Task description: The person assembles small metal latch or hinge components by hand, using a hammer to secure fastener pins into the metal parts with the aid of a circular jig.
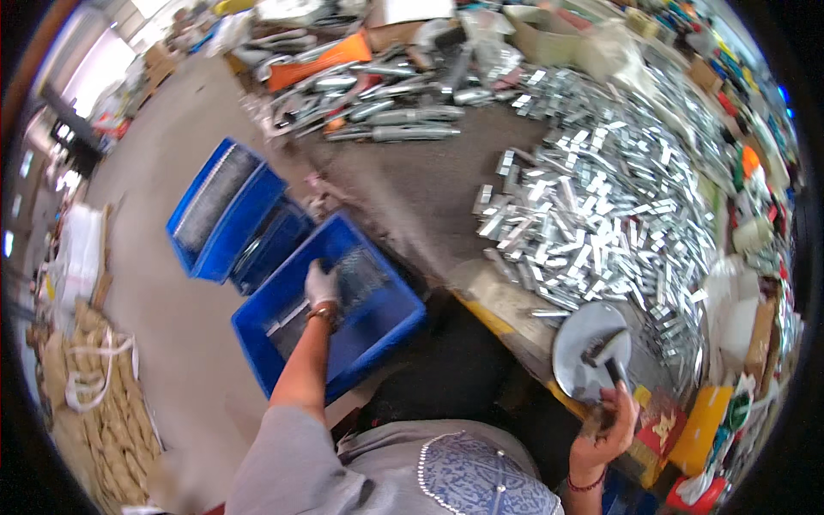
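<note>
My left hand (323,287), in a pale glove, reaches down into a blue plastic bin (247,330) at my left. Rows of thin metal parts (359,273) lie in that bin, and a shiny metal rod (290,318) is beside my wrist. Its fingers are mostly hidden, so whether it holds anything cannot be told. My right hand (610,427), bare, is closed around the dark handle of a brush (615,371). The brush's head rests over a round grey dish (571,371) with dark smears, standing at the table's near edge.
A large heap of short silver metal tubes (592,215) covers the table's right side. Longer metal cylinders (412,120) and an orange piece (322,62) lie at the back. Stacked blue bins (202,253) stand on the floor at left, near woven sacks (99,412).
</note>
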`<state>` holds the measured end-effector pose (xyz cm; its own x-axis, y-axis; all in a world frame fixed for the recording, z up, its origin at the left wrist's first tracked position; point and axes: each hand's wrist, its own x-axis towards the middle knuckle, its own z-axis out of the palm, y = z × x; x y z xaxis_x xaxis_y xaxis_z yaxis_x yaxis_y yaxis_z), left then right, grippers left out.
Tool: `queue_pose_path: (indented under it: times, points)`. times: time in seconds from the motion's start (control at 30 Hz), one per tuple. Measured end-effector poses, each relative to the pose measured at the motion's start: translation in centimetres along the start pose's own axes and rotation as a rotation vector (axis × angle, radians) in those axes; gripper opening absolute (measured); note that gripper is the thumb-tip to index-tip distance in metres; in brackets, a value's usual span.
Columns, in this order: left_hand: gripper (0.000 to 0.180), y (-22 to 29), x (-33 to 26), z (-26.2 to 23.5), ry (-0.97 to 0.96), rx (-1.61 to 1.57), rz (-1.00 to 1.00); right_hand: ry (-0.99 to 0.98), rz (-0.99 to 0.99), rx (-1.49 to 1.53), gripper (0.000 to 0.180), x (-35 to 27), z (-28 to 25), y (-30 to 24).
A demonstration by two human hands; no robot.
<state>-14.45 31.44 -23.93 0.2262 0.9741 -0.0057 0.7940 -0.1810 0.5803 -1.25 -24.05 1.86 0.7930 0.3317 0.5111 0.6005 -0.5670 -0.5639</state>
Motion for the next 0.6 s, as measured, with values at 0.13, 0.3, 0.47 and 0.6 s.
queue_pose_path:
  times: [0.13,0.3,0.47,0.6]
  points:
    - [0.026,3.9,-0.7,-4.3,0.201,-0.297,0.312,0.057,-0.134,0.025,0.052,0.9,0.9,-0.1]
    - [0.011,21.5,-11.7,-11.9,-0.013,-0.673,0.549,0.052,-0.084,0.048,0.046,0.9,-0.2,-0.1]
    - [0.023,31.5,-21.2,-14.4,-0.367,-0.342,1.240,-0.024,-0.120,0.150,0.044,1.8,-0.9,-0.9]
    - [0.021,33.5,-23.3,-12.3,-0.401,-0.124,1.406,-0.032,-0.091,0.222,0.042,1.6,-3.6,-1.7]
